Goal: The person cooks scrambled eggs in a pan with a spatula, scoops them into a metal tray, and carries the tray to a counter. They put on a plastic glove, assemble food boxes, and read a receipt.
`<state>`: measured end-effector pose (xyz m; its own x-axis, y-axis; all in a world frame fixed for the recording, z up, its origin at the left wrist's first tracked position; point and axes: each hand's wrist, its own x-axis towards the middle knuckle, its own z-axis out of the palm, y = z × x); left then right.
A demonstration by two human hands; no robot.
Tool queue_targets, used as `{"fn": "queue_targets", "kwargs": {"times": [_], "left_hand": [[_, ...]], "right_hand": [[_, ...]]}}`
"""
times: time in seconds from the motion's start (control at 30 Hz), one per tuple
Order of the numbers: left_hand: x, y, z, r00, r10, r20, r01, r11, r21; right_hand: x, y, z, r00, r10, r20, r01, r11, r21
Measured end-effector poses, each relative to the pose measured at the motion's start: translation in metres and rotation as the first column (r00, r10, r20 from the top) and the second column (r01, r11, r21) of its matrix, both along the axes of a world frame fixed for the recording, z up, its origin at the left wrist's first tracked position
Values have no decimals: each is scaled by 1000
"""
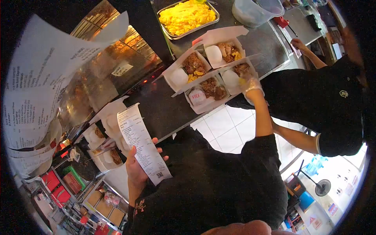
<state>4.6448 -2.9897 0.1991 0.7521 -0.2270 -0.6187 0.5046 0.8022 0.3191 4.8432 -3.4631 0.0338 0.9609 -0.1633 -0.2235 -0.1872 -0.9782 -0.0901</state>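
My left hand [139, 170] is closed around a long printed receipt [143, 145], thumb on its near edge and fingertips past the other. My right hand [252, 87], in a clear plastic glove, is over the box [235, 92] at the right of an open group. Its fingers are pinched and slightly blurred, with yellow scrambled egg [243, 81] at the tips. That box holds white rice and brown meat. Beside it are more open boxes with meat and rice; one has a wrapped white portion [196, 96] with red writing.
A metal tray of scrambled egg [187, 17] and a clear plastic tub [256, 11] stand behind the boxes. More filled boxes [107, 156] are at left. Large hanging receipts [35, 78] partly cover a lit food warmer [133, 51]. A co-worker in black [317, 102] stands close at right.
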Motion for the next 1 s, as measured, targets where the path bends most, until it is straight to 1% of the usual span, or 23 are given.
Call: {"fn": "queue_targets", "kwargs": {"times": [0.07,0.1,0.13,0.17,0.2,0.23,0.27,0.3,0.33,0.4,0.47,0.5,0.57,0.63,0.67,0.7,0.73,0.77,0.83,0.87,0.93,0.97,1.0], "left_hand": [[-2,2,-3,999,18,41,-15,998,-59],[-1,2,-4,999,20,39,-18,998,-61],[-2,2,-4,999,32,-1,-32,999,-32],[-3,2,-4,998,43,-44,-43,999,-3],[-5,2,-3,998,44,-51,-45,999,-4],[-5,2,-3,999,23,-33,-23,999,-22],[-4,3,-3,1000,1,-9,-1,999,-39],[-4,3,-3,1000,0,-7,0,999,-39],[-4,3,-3,1000,-14,4,14,1000,-21],[-4,4,-2,1000,-22,14,22,1000,4],[-6,4,-2,1000,6,25,-6,1000,10],[-7,4,-3,1000,9,22,-9,1000,13],[-10,5,-5,996,81,-40,-80,997,21],[-12,5,-6,995,93,-37,-93,996,6],[-13,5,-7,994,105,-34,-106,994,-5],[-13,5,-7,993,110,-30,-111,994,-9],[-13,5,-6,994,106,-13,-106,994,-7],[-14,5,-6,995,103,2,-103,995,-6],[-16,6,-9,994,111,9,-111,993,-35],[-17,7,-11,994,111,13,-110,992,-58],[-19,6,-10,993,119,-2,-119,991,-53],[-19,6,-10,992,122,-18,-123,992,-42],[-19,6,-9,992,129,-19,-129,991,-45]], "right_hand": [[-18,13,17,996,3,-89,12,986,168],[-12,7,16,988,-40,-151,90,937,338],[-5,-1,14,987,-34,-156,86,938,336],[-1,-10,12,995,-97,-5,93,930,356],[5,-14,12,976,-164,146,99,921,377],[20,-8,37,997,-55,-54,61,990,131],[29,-7,30,997,-57,-53,63,990,130],[38,-6,20,986,107,-129,-113,993,-34],[44,-7,11,940,253,-228,-296,938,-181],[50,-3,6,930,273,-245,-323,926,-194],[56,-6,-9,917,295,-269,-353,913,-204],[61,-8,-14,919,268,-288,-326,928,-179],[61,-14,-20,919,243,-311,-301,941,-156],[59,1,17,908,241,-342,-290,952,-100],[56,-5,5,910,242,-337,-292,951,-106],[52,-14,-17,928,305,-214,-337,932,-132],[50,-13,-22,926,368,-90,-378,911,-163],[52,-15,-24,923,374,-87,-383,908,-169],[49,5,2,928,238,-285,-297,937,-185],[49,13,12,927,243,-285,-304,933,-191],[49,24,25,922,94,-375,-179,963,-199],[48,20,16,923,97,-374,-184,962,-203],[44,12,-1,958,137,-253,-190,961,-202]]}}
